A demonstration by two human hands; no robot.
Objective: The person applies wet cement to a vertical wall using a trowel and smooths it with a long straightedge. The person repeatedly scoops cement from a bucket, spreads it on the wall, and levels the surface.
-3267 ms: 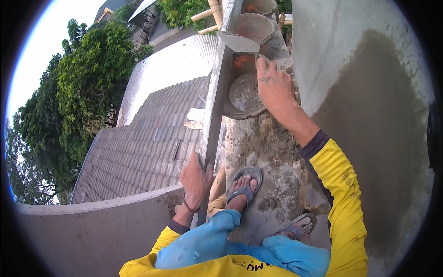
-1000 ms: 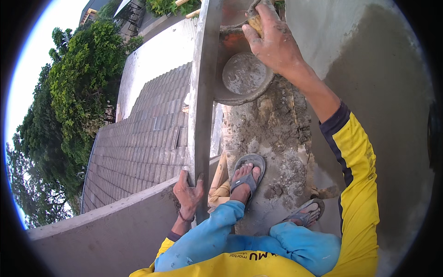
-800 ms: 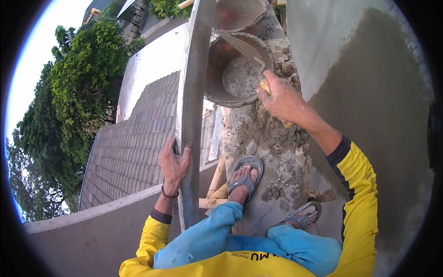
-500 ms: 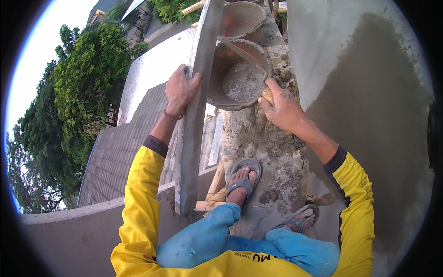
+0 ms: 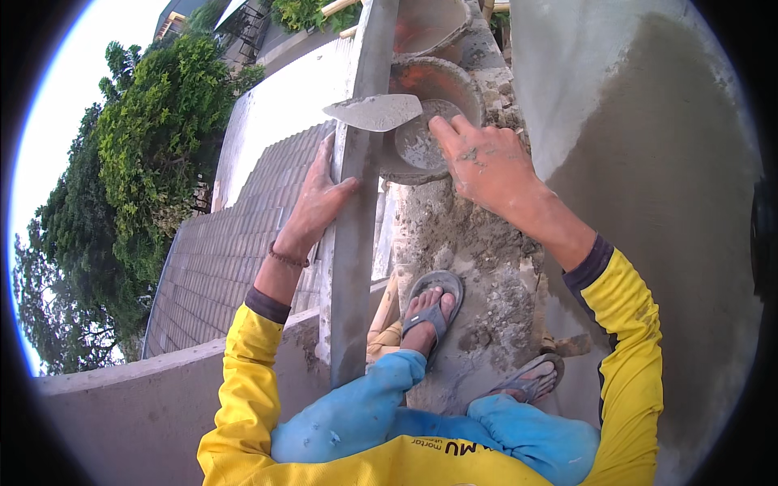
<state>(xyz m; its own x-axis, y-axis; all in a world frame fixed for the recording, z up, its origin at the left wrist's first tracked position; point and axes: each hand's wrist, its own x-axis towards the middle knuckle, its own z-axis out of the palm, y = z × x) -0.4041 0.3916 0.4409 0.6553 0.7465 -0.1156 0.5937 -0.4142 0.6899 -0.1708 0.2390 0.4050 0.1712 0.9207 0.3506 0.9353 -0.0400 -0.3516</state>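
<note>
My left hand point(image 5: 316, 196) grips a long grey straightedge point(image 5: 355, 235) by its left side. The bar is smeared with mortar and slants away from me. In my right hand point(image 5: 493, 166), fingers curled round its handle, is a trowel point(image 5: 377, 112). Its mortar-coated blade points left and lies across the straightedge, just beyond my left hand; whether it touches the bar I cannot tell. The trowel's handle is hidden by my fingers. Behind my right hand stands a mortar-crusted bucket point(image 5: 413, 176), orange inside, with wet grey mortar point(image 5: 421, 146) at the bottom.
A second bucket point(image 5: 433, 36) stands beyond the first. My sandalled feet point(image 5: 433, 312) are on a narrow, mortar-spattered plank point(image 5: 470, 267). A partly wet plastered wall point(image 5: 648, 186) rises at right. Left are a low wall point(image 5: 162, 397), a tiled roof point(image 5: 219, 267) and trees point(image 5: 154, 138).
My right hand has lifted the trowel from the bucket and swung its blade left over the straightedge. My left hand keeps its hold on the bar, its fingers reaching farther up.
</note>
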